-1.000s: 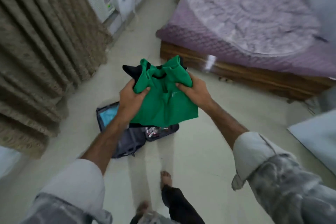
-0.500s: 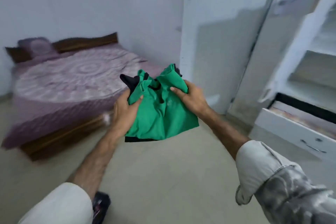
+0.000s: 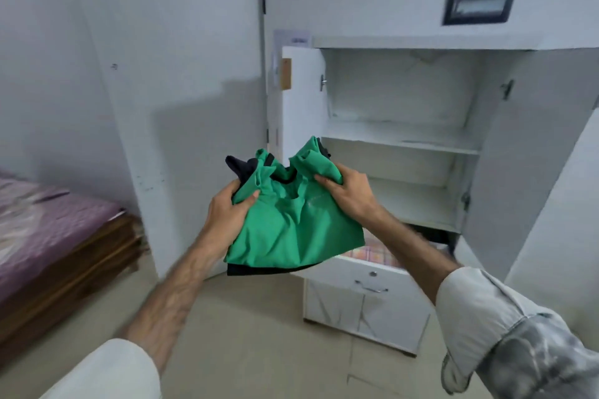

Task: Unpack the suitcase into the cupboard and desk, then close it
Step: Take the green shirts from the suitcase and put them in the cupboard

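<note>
Green garment [image 3: 291, 230], folded over dark cloth, bunched at top, held up before the open white cupboard [image 3: 402, 139], shelves bare.

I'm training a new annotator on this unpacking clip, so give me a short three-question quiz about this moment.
1. True or false: both hands, left and right, grip the green garment.
2. Which is pulled out on the cupboard? A) the drawer B) a shelf C) nothing
3. Fill in: under the green garment lies a ____ coloured one.

Key:
1. True; each hand pinches an upper corner.
2. A; the drawer stands out below the open shelves, with patterned cloth inside.
3. Dark; it shows at the upper left and along the bottom edge.
</note>
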